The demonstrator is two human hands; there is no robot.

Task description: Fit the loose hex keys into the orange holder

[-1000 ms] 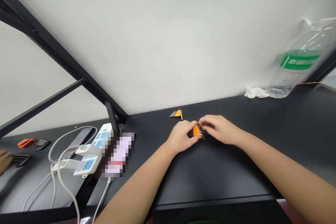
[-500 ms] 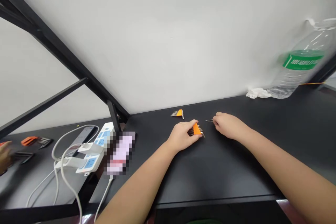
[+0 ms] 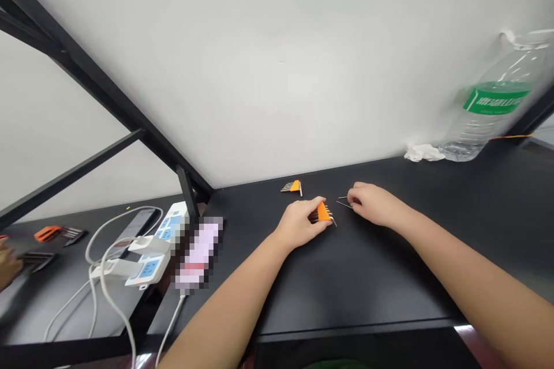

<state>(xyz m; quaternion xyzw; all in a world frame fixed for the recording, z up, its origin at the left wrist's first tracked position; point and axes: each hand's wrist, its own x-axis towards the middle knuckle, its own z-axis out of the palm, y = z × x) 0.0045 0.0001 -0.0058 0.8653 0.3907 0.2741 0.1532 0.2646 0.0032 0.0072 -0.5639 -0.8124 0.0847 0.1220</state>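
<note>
Orange key holder (image 3: 324, 213), with bent metal keys (image 3: 333, 217) poking out on its right, lies at the middle of the black worktop (image 3: 355, 277), gripped by the left hand (image 3: 303, 223). That hand is part-closed — thumb at the holder's near edge, forefinger at the far edge. The right hand (image 3: 367, 203), near the holder but apart from it, is pinched on two thin metal shafts (image 3: 345, 204) that stick out to its left; whether they are one bent piece or two cannot be told. Farther back, close to the wall (image 3: 281, 98), a second orange holder (image 3: 295, 185) lies with its own keys. A pixelated phone (image 3: 198, 253) rests to the left; well to the right — a clear bottle (image 3: 497, 98) beside crumpled white paper (image 3: 424, 153).
</note>
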